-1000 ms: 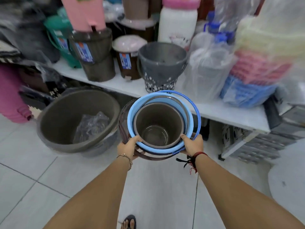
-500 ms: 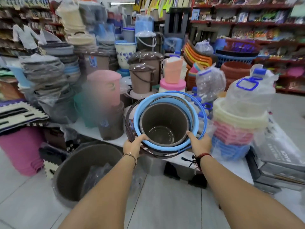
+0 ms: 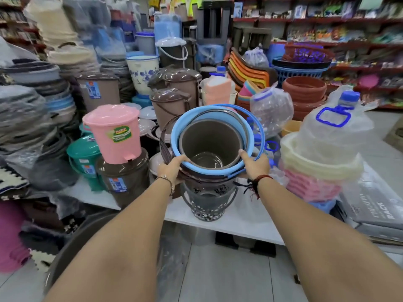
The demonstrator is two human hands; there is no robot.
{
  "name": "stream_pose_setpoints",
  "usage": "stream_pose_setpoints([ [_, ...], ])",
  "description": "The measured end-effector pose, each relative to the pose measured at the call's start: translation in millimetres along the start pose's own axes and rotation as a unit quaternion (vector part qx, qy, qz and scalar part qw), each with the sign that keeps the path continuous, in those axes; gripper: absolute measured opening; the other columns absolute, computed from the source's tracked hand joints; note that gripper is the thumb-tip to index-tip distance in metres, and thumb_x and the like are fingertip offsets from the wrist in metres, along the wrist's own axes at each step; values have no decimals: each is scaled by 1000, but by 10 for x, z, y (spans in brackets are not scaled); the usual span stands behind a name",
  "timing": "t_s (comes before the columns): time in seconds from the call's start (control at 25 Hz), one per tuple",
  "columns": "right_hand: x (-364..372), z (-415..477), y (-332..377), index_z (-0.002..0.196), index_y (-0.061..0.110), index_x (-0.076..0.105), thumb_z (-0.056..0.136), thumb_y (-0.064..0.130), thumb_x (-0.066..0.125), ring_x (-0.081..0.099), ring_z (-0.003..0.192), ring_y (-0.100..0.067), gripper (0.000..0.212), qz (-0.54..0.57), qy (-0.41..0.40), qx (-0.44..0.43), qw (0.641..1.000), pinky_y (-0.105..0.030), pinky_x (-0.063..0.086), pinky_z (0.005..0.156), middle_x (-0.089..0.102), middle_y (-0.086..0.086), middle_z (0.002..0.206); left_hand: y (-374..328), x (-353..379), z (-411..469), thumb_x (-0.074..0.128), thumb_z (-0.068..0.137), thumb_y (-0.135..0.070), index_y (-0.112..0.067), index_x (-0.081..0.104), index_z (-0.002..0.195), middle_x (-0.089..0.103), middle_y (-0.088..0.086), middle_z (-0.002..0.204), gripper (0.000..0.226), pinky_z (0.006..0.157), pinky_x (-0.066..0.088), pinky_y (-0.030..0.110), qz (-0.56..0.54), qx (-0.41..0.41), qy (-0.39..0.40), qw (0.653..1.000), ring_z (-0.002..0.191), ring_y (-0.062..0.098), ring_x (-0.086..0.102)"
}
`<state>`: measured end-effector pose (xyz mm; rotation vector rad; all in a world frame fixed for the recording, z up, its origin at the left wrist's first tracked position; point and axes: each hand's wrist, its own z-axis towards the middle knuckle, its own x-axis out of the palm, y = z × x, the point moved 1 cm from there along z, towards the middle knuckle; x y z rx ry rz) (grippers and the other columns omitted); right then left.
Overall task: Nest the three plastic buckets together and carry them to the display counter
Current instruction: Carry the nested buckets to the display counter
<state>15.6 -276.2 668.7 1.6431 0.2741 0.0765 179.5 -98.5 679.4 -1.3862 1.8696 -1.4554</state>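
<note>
**Nested buckets held over the counter**

While both arms reach forward, the left hand (image 3: 173, 168) at 8 o'clock and the right hand (image 3: 255, 164) at 4 o'clock of the nested buckets (image 3: 210, 147) curl their fingers over the rims, thumbs inside. The stack tilts toward the camera, above a grey speckled bucket (image 3: 208, 203) on the white counter (image 3: 239, 225).

A single head-worn wide-angle view looks forward and slightly down along both forearms, close over the white counter (image 3: 239, 223), with shop shelves (image 3: 327, 20) far behind.
</note>
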Motion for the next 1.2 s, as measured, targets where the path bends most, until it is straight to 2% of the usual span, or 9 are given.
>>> stream_pose_setpoints([
  [0.24,479,907,-419,101,1,68,76,40,76,66,82,-25,47,-40,-3,59,997,-28,45,70,69,-10,88,307,225,1347,77,40,-21,2,70,109,73,21,96,73,74,61,42,55,-81,-10,995,75,30,66],
  [0.44,692,1345,-1026,102,0,70,77,38,76,65,80,-23,46,-69,5,143,987,-28,48,69,71,-10,91,743,328,1909,72,65,-15,-3,69,99,67,16,88,36,52,54,27,88,-136,-16,987,66,24,62],
  [0.64,885,1442,-1518,90,1,68,68,34,81,71,78,-32,41,-88,5,215,973,-44,60,75,69,-12,82,1199,159,2366,79,53,-19,2,64,119,65,18,92,71,57,55,33,118,-193,-48,973,76,27,61],
  [0.72,941,1488,-1558,89,1,68,66,40,83,70,75,-30,48,-139,-13,211,968,-39,58,71,71,-13,83,1225,101,2471,80,44,-21,1,65,116,69,19,97,76,58,58,35,142,-203,-58,967,79,28,62],
  [0.84,914,1472,-1448,102,-1,64,67,44,83,65,69,-26,60,-214,-27,205,955,-33,52,62,68,-12,89,1225,-10,2575,88,42,-26,-6,61,123,69,20,116,88,67,60,40,185,-183,-78,962,87,33,66],
  [0.96,857,1485,-1314,141,-1,40,76,44,76,56,122,-34,87,-269,-33,145,952,-37,47,97,54,-19,136,981,7,2497,94,43,-45,-13,32,146,48,19,144,124,94,52,50,309,-130,-119,935,123,44,54],
  [1.04,804,1552,-1140,151,2,24,84,48,66,37,141,-32,91,-278,-33,91,956,-40,36,111,35,-17,153,727,88,2515,83,63,-49,-13,23,152,34,21,153,113,107,40,54,430,-65,-141,890,137,43,38],
  [1.12,720,1675,-862,149,3,27,87,48,61,38,139,-32,84,-290,-54,40,955,-43,39,110,35,-16,150,451,301,2500,73,71,-58,-16,25,152,28,17,157,103,114,29,54,495,4,-122,860,145,37,26],
  [1.2,617,1854,-495,147,5,32,88,44,59,42,135,-32,75,-295,-90,-25,951,-43,42,107,38,-15,147,187,637,2567,69,76,-56,-13,28,152,28,19,158,96,118,22,49,486,65,-79,868,148,33,19],
])
